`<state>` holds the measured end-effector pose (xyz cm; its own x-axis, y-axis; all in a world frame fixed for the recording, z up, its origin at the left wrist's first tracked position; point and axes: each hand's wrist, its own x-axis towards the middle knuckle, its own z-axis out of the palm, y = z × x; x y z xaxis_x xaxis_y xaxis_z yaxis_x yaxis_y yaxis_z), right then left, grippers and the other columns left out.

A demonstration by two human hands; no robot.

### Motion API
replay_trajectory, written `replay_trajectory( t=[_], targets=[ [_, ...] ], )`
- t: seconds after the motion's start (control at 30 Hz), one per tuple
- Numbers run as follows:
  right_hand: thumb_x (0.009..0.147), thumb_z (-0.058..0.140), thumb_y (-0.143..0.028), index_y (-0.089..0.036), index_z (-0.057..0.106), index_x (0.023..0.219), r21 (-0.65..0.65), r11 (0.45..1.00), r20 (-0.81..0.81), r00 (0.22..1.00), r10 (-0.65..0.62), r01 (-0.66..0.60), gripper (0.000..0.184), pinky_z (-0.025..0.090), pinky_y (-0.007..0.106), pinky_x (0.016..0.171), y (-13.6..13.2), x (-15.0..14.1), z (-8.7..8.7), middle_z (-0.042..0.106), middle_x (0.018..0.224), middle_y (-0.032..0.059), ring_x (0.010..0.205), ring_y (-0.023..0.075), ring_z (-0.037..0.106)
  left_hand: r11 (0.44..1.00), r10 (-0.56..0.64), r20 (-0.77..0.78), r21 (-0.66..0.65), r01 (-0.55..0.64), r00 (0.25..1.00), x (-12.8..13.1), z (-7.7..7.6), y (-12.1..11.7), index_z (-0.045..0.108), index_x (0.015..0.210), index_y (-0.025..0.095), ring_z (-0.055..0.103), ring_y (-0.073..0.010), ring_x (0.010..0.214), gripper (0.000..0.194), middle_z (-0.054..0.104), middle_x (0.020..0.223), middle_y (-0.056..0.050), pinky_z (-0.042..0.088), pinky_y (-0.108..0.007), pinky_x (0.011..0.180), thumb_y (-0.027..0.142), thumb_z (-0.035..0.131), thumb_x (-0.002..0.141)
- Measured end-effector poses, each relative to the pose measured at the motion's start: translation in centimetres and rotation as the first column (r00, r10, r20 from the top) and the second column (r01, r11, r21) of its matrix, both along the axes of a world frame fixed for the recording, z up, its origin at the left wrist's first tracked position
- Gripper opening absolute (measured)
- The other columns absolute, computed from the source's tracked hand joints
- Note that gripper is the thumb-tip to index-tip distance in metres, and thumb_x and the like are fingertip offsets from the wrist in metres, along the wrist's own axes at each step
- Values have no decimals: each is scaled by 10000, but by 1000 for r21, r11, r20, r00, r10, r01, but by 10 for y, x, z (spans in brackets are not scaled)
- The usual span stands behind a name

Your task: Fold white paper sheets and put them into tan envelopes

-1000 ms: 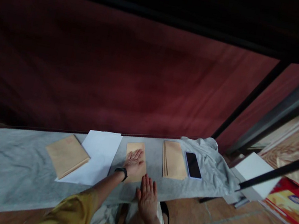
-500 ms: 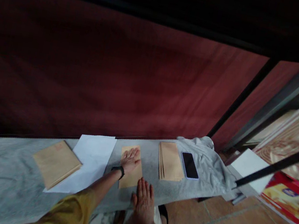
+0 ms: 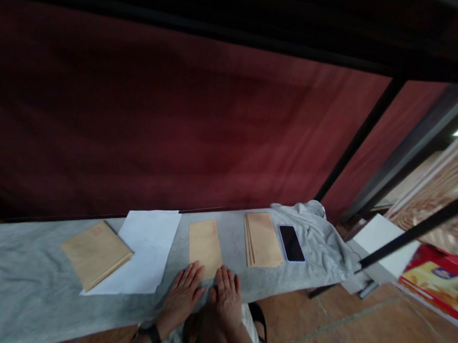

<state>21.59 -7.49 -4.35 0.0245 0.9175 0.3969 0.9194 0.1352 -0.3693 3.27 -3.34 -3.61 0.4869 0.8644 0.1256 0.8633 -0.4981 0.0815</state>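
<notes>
A single brown paper envelope (image 3: 206,242) lies flat on the grey cloth in front of me, a faint reddish print at its far right corner. My left hand (image 3: 181,296) rests flat by its near left corner, fingertips on the paper and fingers stretched out. At the near right corner lies my right hand (image 3: 226,298), also flat with fingers extended. To the right is a fanned pile of brown envelopes (image 3: 264,241). On the left, a thicker stack of brown envelopes (image 3: 97,252) overlaps some white paper sheets (image 3: 148,252).
A phone (image 3: 292,244) with a dark screen lies right of the fanned pile. The grey cloth (image 3: 7,274) covers a long narrow surface against a dark red backdrop (image 3: 175,126). Dark metal bars (image 3: 361,138) stand at the right, near a white box (image 3: 384,246) and a red carton (image 3: 448,287).
My left hand has drawn back from the middle of the envelope to its near edge, uncovering the print. My right hand stays near the same corner. The view has shifted slightly.
</notes>
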Motion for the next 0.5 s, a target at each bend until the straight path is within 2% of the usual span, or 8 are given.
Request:
replay_trajectory(
  t=[0.1,0.2,0.27,0.4,0.5],
  targets=[
    [915,484,-140,-202,619,1348,-129,991,-106,993,-52,38,458,356,455,1125,11,0,18,634,1396,106,1275,261,575,1000,-6,0,-4,6,1000,-5,4,-6,385,1548,212,340,-274,1491,551,380,1612,-101,332,-494,1178,379,360,1024],
    [879,517,-129,-187,653,1286,-309,948,-231,960,-158,82,433,428,437,1032,29,1,38,662,1333,144,1202,294,616,1000,0,2,-3,0,1000,-4,7,-8,369,1555,228,331,-270,1496,552,388,1609,-95,318,-494,1186,371,366,1022],
    [868,522,-126,-157,661,1254,-369,926,-310,928,-205,81,412,455,401,981,41,2,46,696,1248,168,1164,297,635,1000,9,-2,4,-9,1000,-3,7,-9,365,1557,231,324,-265,1499,552,386,1610,-93,301,-492,1195,354,370,1019],
    [867,493,-116,-129,694,1100,-403,911,-384,888,-254,86,308,485,326,867,57,4,49,744,1050,172,1035,269,688,1000,22,-5,14,-22,1000,-2,5,-11,375,1552,219,306,-257,1509,547,374,1616,-89,287,-488,1207,343,365,1019],
    [859,483,-130,-165,696,929,-426,904,-458,850,-259,46,227,486,281,733,60,3,48,753,868,113,841,228,713,1000,28,-3,-2,-28,1000,-2,6,-13,387,1544,206,298,-258,1512,544,359,1622,-92,284,-494,1211,358,356,1022]
  ],
)
